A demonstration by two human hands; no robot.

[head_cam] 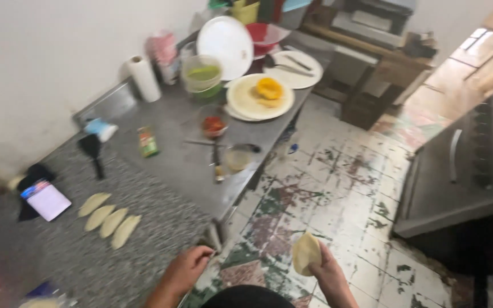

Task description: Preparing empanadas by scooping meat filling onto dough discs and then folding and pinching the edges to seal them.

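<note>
The right hand holds a folded dough turnover, its grip clamped on the lower edge so that the piece stands upright above the worn, paint-flecked floor tiles, away from the table. The turnover is pale cream, smooth and unbaked, a plump half-moon with a rounded top; whether its seam is crimped cannot be told through the blur. The left hand rests on the table's near corner, fingers curled over the edge, holding nothing else. On the speckled part of the table, four more pale turnovers lie side by side in a slanted row, close to touching. A phone lies just beyond them. Farther back stand a paper towel roll, a tub of green sauce and a plate with yellow filling.
</note>
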